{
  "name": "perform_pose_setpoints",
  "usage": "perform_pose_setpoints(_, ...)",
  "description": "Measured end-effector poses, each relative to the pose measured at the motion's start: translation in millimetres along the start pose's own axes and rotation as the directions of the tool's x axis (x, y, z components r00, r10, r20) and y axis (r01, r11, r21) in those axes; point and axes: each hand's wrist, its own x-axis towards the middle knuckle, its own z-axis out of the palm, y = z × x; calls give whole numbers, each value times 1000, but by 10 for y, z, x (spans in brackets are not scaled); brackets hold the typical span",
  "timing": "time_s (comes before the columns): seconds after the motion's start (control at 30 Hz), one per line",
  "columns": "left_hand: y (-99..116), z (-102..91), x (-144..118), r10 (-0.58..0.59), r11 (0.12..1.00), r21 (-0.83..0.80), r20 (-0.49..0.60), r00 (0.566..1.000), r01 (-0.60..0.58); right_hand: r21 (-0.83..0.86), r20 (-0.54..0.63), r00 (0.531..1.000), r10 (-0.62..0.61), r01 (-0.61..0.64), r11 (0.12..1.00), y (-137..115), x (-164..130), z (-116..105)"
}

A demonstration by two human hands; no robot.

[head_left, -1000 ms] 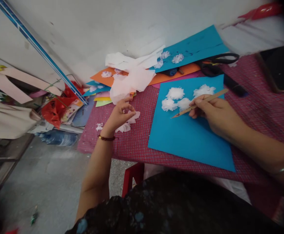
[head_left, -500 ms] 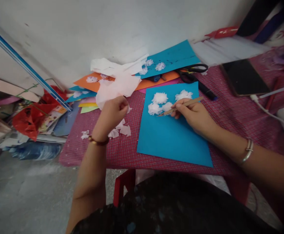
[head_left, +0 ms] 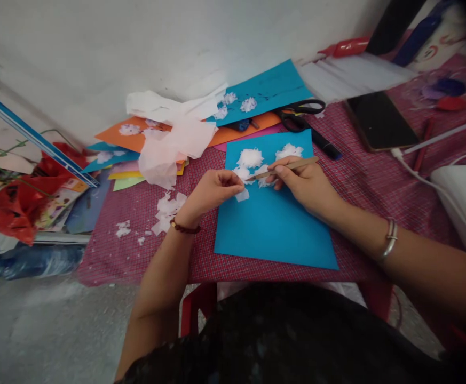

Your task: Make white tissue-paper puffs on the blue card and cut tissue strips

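My left hand (head_left: 218, 191) is closed in a pinch on a small white tissue paper piece (head_left: 242, 195), over the left side of a blue paper sheet (head_left: 275, 229). In my right hand (head_left: 302, 184) is a thin brown pointed stick (head_left: 302, 163), held like a pen, its tip reaching left to the tissue piece at my left fingertips. Fluffy white paper tufts sit on the sheet's upper part, among them a left tuft (head_left: 250, 158) and a right tuft (head_left: 289, 151). Other tufts are partly hidden by my hands.
Loose tissue scraps (head_left: 168, 210) lie left of the sheet on the checked red tablecloth (head_left: 136, 256). Behind are crumpled tissue paper (head_left: 176, 141), orange paper (head_left: 115, 128), scissors (head_left: 302, 109) and a black marker (head_left: 326, 145). A phone (head_left: 380, 120) with a white cable lies right.
My left hand has moved right from the scraps to the blue sheet and now holds a tissue piece at the stick's tip. The right hand still holds the stick. The view has shifted slightly.
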Motion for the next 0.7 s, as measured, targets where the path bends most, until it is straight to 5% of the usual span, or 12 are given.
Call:
perform_pose_setpoints(0.33,-250,-84,-14,-68,997,29,139,988,65,92,-10,998,64,-63,994,52,20,-29)
perform_pose_setpoints(0.7,-214,-18,7,-70,997,38,114,991,66,26,4,1000,30,-30,999,33,18,21)
